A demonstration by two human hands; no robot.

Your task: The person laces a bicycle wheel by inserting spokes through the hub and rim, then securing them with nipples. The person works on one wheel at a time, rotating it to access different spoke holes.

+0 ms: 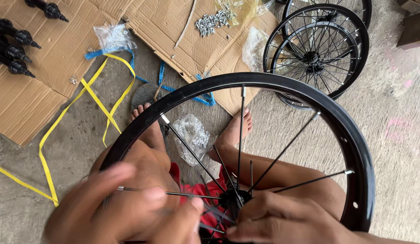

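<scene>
Your right hand (pixel 282 221) pins the hub (pixel 235 199) so the black rim (pixel 354 135) stays upright over your knees. Left hand (pixel 115 208), just left of the hub, blurred, fingers pinching a loose spoke (pixel 173 194) aimed at it.

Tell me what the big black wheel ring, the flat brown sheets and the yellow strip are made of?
The wheel rim looks like metal painted glossy black: it shines along its curve. The brown sheets look like cardboard, matte, with folds and torn edges. The yellow strap seems to be thin plastic band, flat and smooth, bending in loose loops. The spokes look like thin dark metal rods.
</scene>
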